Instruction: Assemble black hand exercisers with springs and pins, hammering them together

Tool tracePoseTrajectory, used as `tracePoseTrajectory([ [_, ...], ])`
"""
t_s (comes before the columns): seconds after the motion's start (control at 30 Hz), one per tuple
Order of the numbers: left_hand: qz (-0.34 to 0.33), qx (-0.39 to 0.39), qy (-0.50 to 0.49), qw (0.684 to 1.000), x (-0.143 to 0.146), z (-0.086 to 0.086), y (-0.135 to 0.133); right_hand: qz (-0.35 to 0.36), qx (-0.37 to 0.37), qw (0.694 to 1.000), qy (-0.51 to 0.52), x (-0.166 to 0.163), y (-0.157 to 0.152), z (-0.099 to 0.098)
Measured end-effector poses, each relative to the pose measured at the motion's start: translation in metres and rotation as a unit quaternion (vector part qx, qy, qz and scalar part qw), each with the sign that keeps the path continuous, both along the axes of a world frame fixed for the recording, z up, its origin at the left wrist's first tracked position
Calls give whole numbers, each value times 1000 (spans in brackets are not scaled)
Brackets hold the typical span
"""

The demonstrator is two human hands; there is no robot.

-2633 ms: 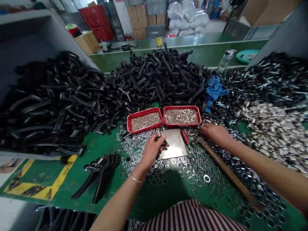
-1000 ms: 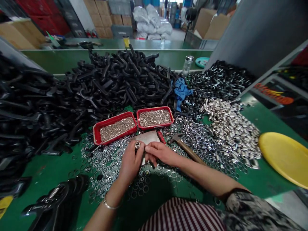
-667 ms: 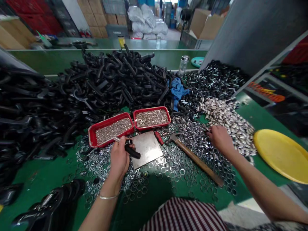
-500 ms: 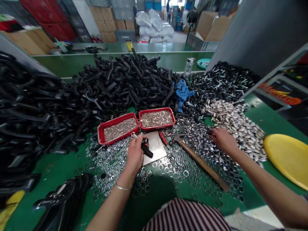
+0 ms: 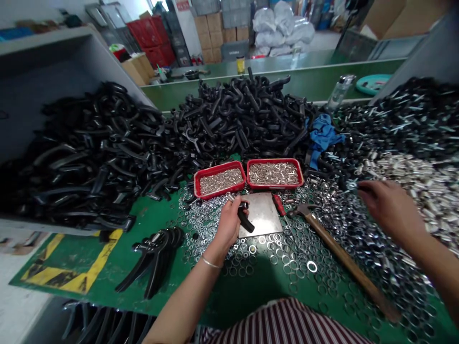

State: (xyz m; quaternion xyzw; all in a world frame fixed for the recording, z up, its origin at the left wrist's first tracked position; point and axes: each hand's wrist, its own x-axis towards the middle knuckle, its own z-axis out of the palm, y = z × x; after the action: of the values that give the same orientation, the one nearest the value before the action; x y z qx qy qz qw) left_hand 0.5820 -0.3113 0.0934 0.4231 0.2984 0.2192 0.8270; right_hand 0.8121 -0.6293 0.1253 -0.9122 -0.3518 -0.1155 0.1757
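Note:
My left hand is closed around a short curved black handle piece with a shiny metal end. It holds this over the left edge of a flat metal plate. On the right, my right hand hovers at the border of the heaps, its fingers pinched together. A small pale metal piece shows by its fingertips; whether they grip it is unclear. Beside the plate lie a red-handled screwdriver and a claw hammer with a wooden handle. Loose metal rings surround them.
Two red trays of small metal pins stand behind the plate. Black curved parts are heaped behind them, with a blue cloth at the right. Silvery sleeves are piled far right. Assembled black handles lie left.
The view has swung left, so the table's things appear farther right. My right hand has shifted a little right over the heap. My left hand still holds the black handle piece by the plate.

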Motion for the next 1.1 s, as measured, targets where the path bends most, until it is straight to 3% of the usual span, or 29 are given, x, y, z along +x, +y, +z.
tracePoseTrajectory([
  [0.07,-2,-3,-5,1000,6,2,-3,61,65,992,87,-30,43,18],
  [0.17,-10,1,-6,1000,17,4,-9,119,143,953,239,-77,110,31],
  [0.3,-13,-8,-4,1000,16,11,-9,216,163,929,251,-111,163,23],
  [0.4,-16,-6,5,1000,8,16,-5,269,147,922,237,-119,169,13],
  [0.57,-75,4,11,997,3,26,-8,309,136,921,192,-121,167,6],
  [0.67,-77,83,40,993,2,31,-10,340,122,917,172,-117,166,7],
  [0.8,-73,244,78,964,-1,38,-8,295,144,910,254,-115,166,12],
  [0.93,-57,240,63,967,-2,42,-5,331,139,897,257,-117,171,14],
  [1.0,-32,245,46,968,-3,42,-4,297,170,867,362,-119,175,14],
  [1.03,-22,253,35,967,-4,41,-3,275,183,831,449,-121,178,14],
  [1.1,-16,274,22,961,-6,39,-2,234,198,724,618,-124,182,12],
])
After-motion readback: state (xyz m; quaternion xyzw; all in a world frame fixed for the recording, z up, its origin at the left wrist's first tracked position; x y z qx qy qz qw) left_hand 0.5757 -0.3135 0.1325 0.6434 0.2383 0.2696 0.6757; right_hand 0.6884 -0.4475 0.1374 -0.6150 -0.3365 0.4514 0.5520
